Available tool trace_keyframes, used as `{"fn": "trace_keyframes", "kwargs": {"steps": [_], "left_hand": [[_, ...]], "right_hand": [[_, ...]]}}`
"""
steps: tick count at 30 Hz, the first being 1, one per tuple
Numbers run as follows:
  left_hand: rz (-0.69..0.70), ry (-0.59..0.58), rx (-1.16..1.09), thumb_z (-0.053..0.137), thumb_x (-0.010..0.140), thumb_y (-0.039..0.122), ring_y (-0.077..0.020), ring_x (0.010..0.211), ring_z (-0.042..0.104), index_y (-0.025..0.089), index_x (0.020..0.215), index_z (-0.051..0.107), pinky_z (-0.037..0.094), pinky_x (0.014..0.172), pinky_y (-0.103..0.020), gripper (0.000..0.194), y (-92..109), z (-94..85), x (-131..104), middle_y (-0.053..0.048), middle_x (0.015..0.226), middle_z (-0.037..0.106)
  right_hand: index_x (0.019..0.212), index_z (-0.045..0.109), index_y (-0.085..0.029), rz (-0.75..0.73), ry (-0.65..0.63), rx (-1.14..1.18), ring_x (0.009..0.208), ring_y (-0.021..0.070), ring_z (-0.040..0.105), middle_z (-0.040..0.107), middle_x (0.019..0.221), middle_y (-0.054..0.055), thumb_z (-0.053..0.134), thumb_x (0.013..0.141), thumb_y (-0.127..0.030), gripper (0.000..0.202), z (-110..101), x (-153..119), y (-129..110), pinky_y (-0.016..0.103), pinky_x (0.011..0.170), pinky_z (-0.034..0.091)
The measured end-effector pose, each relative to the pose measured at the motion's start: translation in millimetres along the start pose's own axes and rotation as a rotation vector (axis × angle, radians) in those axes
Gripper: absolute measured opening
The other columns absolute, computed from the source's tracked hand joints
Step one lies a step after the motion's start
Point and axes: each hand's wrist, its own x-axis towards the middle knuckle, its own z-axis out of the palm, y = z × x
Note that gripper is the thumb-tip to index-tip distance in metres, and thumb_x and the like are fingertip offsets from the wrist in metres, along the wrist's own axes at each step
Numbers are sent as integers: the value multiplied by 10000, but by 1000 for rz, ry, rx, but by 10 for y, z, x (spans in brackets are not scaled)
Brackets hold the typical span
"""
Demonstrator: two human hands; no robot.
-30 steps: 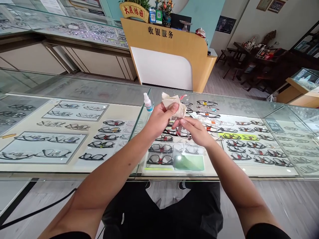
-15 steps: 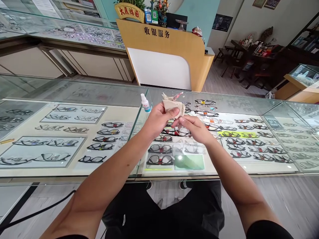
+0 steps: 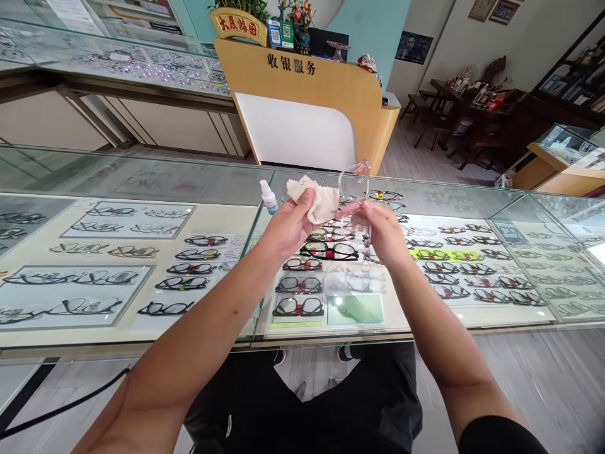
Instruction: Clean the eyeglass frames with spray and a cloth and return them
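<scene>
A crumpled cream cloth (image 3: 324, 203) is pinched in my left hand (image 3: 293, 222), the thumb pressed on top of it. My right hand (image 3: 384, 228) grips a pair of clear-framed eyeglasses (image 3: 341, 181) by thumb and fingers; one lens rim stands up above the fingertips, and part of the frame is hidden by the hand. The cloth and the glasses are apart, side by side above the glass counter. Just left of my left hand stands a small white spray bottle (image 3: 268, 197) with a blue label.
Under the glass top of the display counter (image 3: 208, 343) lie rows of eyeglasses (image 3: 299, 306), some on boards. Across the aisle is a wooden cashier desk (image 3: 302, 63) with a gold sign (image 3: 239, 26). Dark wooden furniture (image 3: 472, 104) stands at the back right.
The cloth has come off the glasses, moving a little left with my left hand. My right hand has drawn right and raised the glasses, so a lens rim now shows.
</scene>
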Motion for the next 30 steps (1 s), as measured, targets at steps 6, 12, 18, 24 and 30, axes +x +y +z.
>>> {"fn": "trace_keyframes", "kwargs": {"steps": [6, 12, 18, 24, 30], "left_hand": [[-80, -102, 61, 883, 958, 489, -271, 1306, 767, 184, 1156, 784, 605, 1200, -438, 376, -77, 71, -92, -98, 1172, 853], [-99, -235, 102, 976, 825, 579, -259, 1227, 772, 187, 1188, 823, 631, 1065, -337, 556, -99, 166, -216, -83, 1157, 845], [-131, -232, 95, 965, 826, 604, -237, 1051, 782, 191, 1145, 826, 624, 927, -333, 540, -129, 194, -240, -69, 1041, 838], [-131, -226, 77, 968, 822, 594, -184, 843, 726, 207, 1025, 814, 582, 765, -295, 464, -174, 190, -231, -32, 886, 788], [-133, -227, 120, 1001, 783, 578, -140, 688, 582, 208, 911, 762, 468, 631, -281, 458, -158, 217, -253, 3, 760, 666]], "right_hand": [[1035, 912, -317, -106, 137, -5, 1355, 307, 661, 739, 1336, 66, 650, 1051, -683, 451, -35, 43, 66, 458, 1151, 548], [1132, 910, -335, -86, 105, -16, 1402, 299, 636, 732, 1315, 71, 650, 1046, -719, 472, 64, 31, 83, 477, 1275, 483], [1040, 890, -299, -63, 57, -45, 1341, 294, 646, 732, 1265, 79, 664, 1004, -787, 539, 118, 12, 68, 469, 1242, 504], [895, 825, -266, -83, 7, -153, 1259, 296, 654, 703, 1220, 98, 586, 1029, -817, 616, 147, -14, 32, 479, 1201, 519], [1054, 887, -290, -123, -26, -192, 1285, 291, 634, 690, 1197, 97, 556, 1067, -776, 588, 147, -26, 15, 478, 1234, 484]]}}
